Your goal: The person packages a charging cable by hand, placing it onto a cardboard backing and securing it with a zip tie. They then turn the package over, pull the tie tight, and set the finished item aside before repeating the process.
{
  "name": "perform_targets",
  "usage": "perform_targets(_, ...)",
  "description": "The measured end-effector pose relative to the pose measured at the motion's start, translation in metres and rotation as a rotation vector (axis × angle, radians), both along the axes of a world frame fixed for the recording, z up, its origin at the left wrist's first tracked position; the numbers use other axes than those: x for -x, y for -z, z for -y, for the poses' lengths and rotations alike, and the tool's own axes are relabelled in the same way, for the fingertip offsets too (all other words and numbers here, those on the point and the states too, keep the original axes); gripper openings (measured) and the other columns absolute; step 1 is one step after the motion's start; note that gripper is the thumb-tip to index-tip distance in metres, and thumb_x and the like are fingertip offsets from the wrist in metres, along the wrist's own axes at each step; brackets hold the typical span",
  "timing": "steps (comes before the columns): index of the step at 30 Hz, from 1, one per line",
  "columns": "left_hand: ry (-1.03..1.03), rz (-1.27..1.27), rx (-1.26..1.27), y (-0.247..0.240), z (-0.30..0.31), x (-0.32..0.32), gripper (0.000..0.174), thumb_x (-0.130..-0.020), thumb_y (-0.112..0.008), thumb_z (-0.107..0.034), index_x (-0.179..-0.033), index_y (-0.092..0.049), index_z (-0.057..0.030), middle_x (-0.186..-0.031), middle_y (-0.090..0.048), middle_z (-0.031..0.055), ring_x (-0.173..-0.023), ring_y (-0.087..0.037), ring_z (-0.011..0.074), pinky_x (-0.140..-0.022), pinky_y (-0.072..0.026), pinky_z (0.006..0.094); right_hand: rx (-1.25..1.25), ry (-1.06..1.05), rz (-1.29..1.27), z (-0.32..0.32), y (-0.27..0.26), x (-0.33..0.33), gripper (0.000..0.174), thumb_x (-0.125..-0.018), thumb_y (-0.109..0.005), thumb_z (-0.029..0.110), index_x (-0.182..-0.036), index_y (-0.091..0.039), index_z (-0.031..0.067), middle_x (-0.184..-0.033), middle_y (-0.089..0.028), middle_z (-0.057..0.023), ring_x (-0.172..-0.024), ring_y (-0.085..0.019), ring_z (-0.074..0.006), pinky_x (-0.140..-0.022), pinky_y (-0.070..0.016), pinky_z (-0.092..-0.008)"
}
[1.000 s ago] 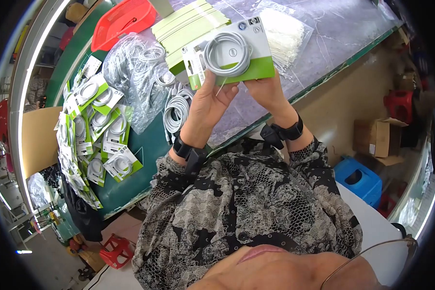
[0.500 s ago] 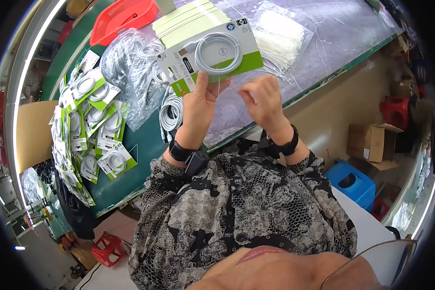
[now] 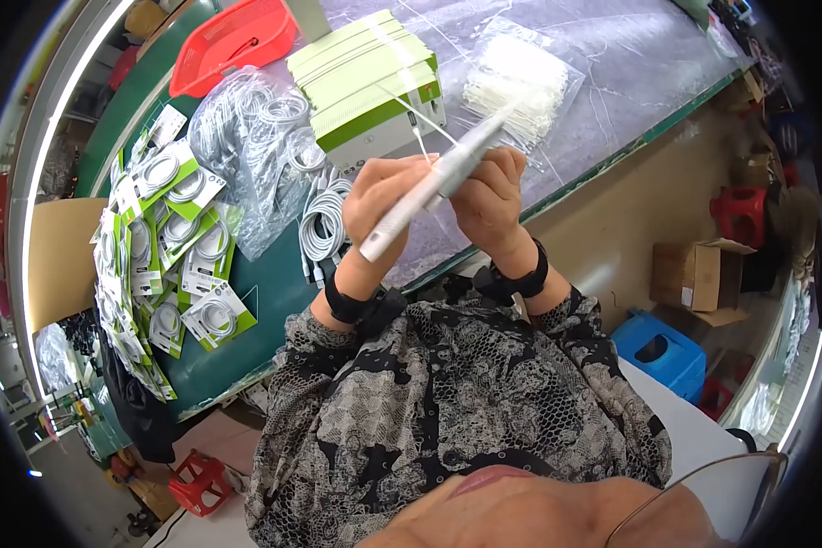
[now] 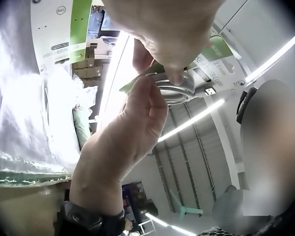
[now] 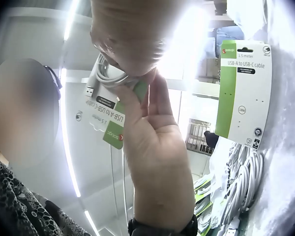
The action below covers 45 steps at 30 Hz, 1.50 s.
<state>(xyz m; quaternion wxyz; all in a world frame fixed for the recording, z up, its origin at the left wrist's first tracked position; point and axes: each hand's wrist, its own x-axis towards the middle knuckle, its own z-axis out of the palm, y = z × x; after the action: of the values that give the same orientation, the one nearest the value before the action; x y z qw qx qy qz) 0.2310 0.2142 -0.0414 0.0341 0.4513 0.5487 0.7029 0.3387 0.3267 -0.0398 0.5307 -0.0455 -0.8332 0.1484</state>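
In the head view a carded white cable is turned nearly edge-on between both hands. The left hand grips it on one side and the right hand pinches it on the other. Two thin white tie ends stick out past the card. In the right wrist view the coiled cable lies against the green and white card, with the left hand's fingers at its edge. The left wrist view shows the right hand's fingertips at the coil.
A stack of flat cards stands beyond the hands, beside a bag of white ties. To the left lie bagged cables, loose coiled cables and a pile of carded cables. A red basket sits behind.
The card has turned from facing up to nearly edge-on. The right hand, off the card half a second ago, has come back to it, and tie ends now show above.
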Motion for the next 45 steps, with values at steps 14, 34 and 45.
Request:
perform_targets(14,0.057,-0.494,-0.119,-0.035,-0.006,0.014,0.038,-0.066,-0.075,-0.004,-0.103,-0.068,-0.0049,-0.101,-0.061,0.0123,-0.097,-0.065,0.0294,-0.082,-0.0549,0.0338,0.336,-0.059,0.107,0.008,0.009,-0.001,0.023,-0.067,-0.07,0.008,-0.09,-0.068,0.0105,-0.1,-0.066,-0.0019,-0.091,-0.057,-0.0177,-0.082,-0.0321,-0.0339)
perform_targets(34,0.131,-0.48,-0.117,-0.042,0.0,0.0,0.04,-0.065,-0.076,-0.004,-0.104,-0.07,-0.01,-0.102,-0.057,0.0093,-0.101,-0.063,0.0326,-0.087,-0.0537,0.037,2.367,-1.584,-0.51,0.027,0.05,0.02,0.042,-0.098,-0.042,0.032,-0.123,-0.042,-0.0022,-0.118,-0.052,-0.0193,-0.108,-0.058,-0.0262,-0.089,-0.0542,-0.0349)
perform_targets(45,0.11,-0.555,-0.119,-0.044,0.0,0.003,0.04,-0.063,-0.078,-0.007,-0.102,-0.07,-0.0096,-0.102,-0.059,0.0105,-0.1,-0.064,0.0322,-0.084,-0.0553,0.0366,2.383,-1.472,-0.422,0.03,0.052,0.013,0.052,-0.1,-0.032,0.038,-0.133,-0.033,-0.0006,-0.128,-0.046,-0.0203,-0.114,-0.054,-0.0287,-0.091,-0.0526,-0.0392)
